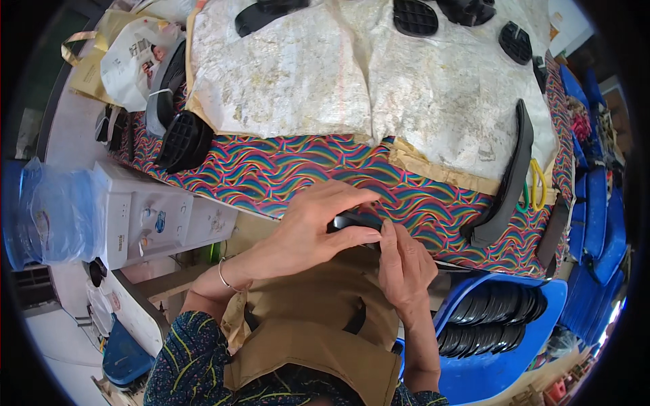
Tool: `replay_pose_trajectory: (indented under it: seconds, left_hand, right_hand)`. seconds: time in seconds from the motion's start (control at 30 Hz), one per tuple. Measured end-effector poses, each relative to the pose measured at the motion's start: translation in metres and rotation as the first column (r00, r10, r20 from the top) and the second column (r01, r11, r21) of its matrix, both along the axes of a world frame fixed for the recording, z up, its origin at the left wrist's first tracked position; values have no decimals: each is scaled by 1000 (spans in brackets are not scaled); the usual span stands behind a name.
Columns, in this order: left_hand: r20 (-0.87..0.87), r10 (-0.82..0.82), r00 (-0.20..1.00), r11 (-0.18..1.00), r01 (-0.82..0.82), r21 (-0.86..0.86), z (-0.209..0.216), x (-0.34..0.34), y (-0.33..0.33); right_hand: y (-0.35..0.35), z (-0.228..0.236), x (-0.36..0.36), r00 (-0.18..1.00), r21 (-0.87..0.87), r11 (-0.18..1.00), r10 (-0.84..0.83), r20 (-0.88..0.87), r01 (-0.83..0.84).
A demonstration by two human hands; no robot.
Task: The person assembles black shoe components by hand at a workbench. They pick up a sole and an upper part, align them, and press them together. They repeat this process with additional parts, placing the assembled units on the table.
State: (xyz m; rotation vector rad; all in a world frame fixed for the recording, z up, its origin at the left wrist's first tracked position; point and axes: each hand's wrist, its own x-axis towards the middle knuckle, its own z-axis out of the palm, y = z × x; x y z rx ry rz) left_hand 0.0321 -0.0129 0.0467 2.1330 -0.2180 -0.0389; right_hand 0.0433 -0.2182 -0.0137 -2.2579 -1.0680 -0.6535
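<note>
At the table's near edge, in front of my apron, both hands close in on a dark, glossy piece (355, 221) that is mostly hidden by my fingers. My left hand (308, 227) curls around its left side, with thumb and forefinger reaching over it. My right hand (406, 264) pinches at its right end, fingertips close to my left thumb. What shows of the piece is black and smooth; its full shape cannot be made out. Right of my hands, a long curved black sole (504, 183) lies on the table.
A white woven sheet (284, 81) covers the patterned tablecloth (271, 166). Stacked black soles (184, 141) sit left, black heel-shaped pieces (415, 17) at the far side. A blue bin (552, 304) of black parts (497, 304) stands lower right, a water dispenser (145, 220) left.
</note>
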Motion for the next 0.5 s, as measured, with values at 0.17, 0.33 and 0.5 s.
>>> replay_pose_trajectory:
  seconds: [0.17, 0.33, 0.5]
  left_hand:
    - [-254, 30, 967, 954, -103, -281, -4, -7, 1]
    - [-223, -1, 975, 944, -72, -321, -9, -8, 10]
    - [-195, -69, 978, 958, 11, -286, -11, -5, 11]
  right_hand:
    - [-14, 4, -15, 781, 267, 961, 113, -615, 71]
    - [-43, 25, -9, 153, 394, 847, 364, -919, 357]
    - [-46, 13, 4, -330, 445, 787, 594, -734, 427]
